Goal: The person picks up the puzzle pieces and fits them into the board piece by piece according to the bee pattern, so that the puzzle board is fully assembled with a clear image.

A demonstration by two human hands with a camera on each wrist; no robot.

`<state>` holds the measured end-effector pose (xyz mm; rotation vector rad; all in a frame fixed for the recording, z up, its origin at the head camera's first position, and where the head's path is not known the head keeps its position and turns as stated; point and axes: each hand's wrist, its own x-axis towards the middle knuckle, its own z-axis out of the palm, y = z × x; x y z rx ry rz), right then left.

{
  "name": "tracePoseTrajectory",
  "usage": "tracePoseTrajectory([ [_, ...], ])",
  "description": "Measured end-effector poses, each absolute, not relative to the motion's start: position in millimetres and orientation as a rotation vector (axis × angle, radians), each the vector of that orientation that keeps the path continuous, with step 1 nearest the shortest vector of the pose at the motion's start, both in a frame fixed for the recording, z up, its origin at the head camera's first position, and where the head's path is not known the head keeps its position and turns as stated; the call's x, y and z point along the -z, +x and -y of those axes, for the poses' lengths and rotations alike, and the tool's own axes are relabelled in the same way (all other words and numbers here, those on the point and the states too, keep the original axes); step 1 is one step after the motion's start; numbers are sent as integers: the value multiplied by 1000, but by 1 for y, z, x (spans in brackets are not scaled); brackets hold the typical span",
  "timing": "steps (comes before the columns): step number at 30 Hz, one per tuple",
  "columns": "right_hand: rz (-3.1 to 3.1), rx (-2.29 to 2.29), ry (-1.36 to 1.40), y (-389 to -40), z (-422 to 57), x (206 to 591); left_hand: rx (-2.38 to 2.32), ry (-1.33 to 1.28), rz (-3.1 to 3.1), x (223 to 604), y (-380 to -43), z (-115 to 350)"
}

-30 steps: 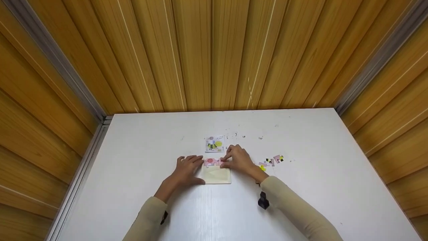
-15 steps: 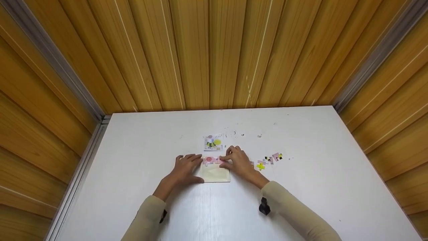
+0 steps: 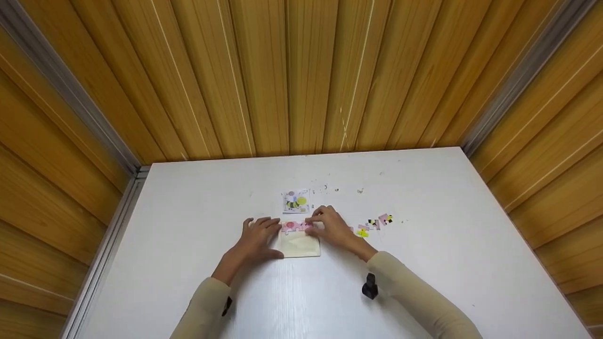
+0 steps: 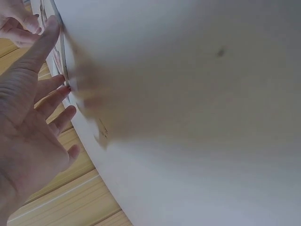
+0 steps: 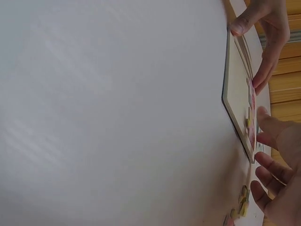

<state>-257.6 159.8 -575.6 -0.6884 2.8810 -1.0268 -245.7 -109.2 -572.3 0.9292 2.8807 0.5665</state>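
A shallow cream puzzle board point(image 3: 300, 246) lies on the white table, with pink jigsaw pieces point(image 3: 290, 226) along its far edge. My left hand point(image 3: 254, 239) rests at the board's left side, thumb at the near corner and fingertips by the far one. In the left wrist view those fingers point(image 4: 52, 100) are spread and nearly straight. At the far right corner, my right hand point(image 3: 332, 229) pinches a pink jigsaw piece between thumb and forefinger, low on the board; the fingers hide most of it. The right wrist view shows its other fingers point(image 5: 267, 179) loosely bent beside the board.
A square picture card point(image 3: 296, 201) with a bee lies just beyond the board. Several loose jigsaw pieces, one of them yellow point(image 3: 362, 231), lie right of my right hand. Small dark specks dot the table behind. Wood-patterned walls point(image 3: 264, 80) stand at the table's back and sides.
The head view has shifted slightly. Both hands keep their places at the board, the right fingers shifting only slightly over the pink piece. More of the yellow piece shows beside the right wrist.
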Motion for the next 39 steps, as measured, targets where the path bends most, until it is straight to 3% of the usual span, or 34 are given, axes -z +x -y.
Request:
tracePoseTrajectory([
  [14, -2947, 1055, -564, -261, -242, 549, -609, 896, -2869, 575, -246, 111],
  [24, -3018, 1048, -496, -254, -303, 552, -620, 932, -2872, 576, -246, 112],
  [39, -2907, 815, -815, -246, -321, 560, -584, 932, -2867, 577, -247, 111],
])
